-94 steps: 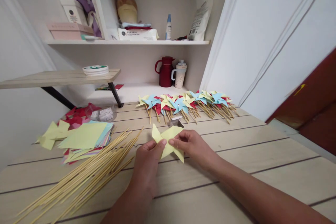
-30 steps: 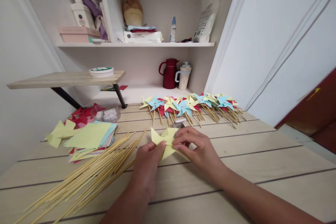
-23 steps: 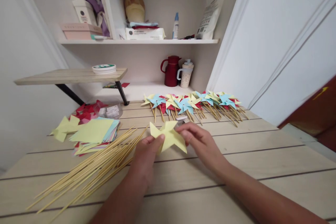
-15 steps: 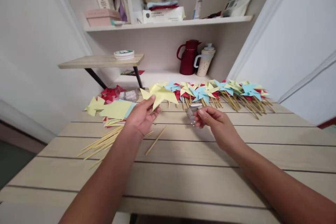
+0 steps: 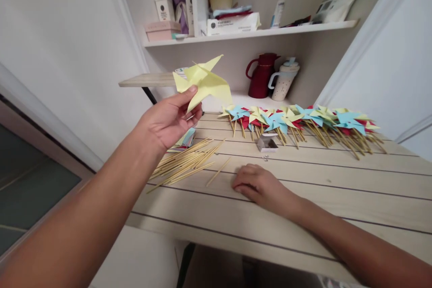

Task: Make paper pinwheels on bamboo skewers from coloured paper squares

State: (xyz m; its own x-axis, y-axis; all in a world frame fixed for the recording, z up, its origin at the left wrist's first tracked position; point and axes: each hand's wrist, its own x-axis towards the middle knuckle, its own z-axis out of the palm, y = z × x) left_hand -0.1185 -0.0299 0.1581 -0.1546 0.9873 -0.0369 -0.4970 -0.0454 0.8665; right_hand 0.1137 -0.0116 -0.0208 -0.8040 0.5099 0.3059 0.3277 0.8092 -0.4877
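Note:
My left hand [image 5: 168, 119] is raised above the table, pinching a folded yellow paper pinwheel head [image 5: 201, 84] between thumb and fingers. My right hand [image 5: 259, 186] rests palm down on the wooden table [image 5: 337, 189], fingers curled, close to a single loose bamboo stick [image 5: 218, 171]. Whether anything lies under its fingers is hidden. A heap of bamboo sticks [image 5: 184, 163] lies just below my left hand.
A row of finished pinwheels [image 5: 297, 122] on sticks lies along the back of the table. A small open box [image 5: 266, 143] with tiny pins beside it sits in front of them. A red jug [image 5: 261, 81] and a mug [image 5: 283, 80] stand behind, with shelves above.
My left hand has lifted the yellow pinwheel head up and away from the table. My right hand let go of it and came down onto the table. The view has swung left.

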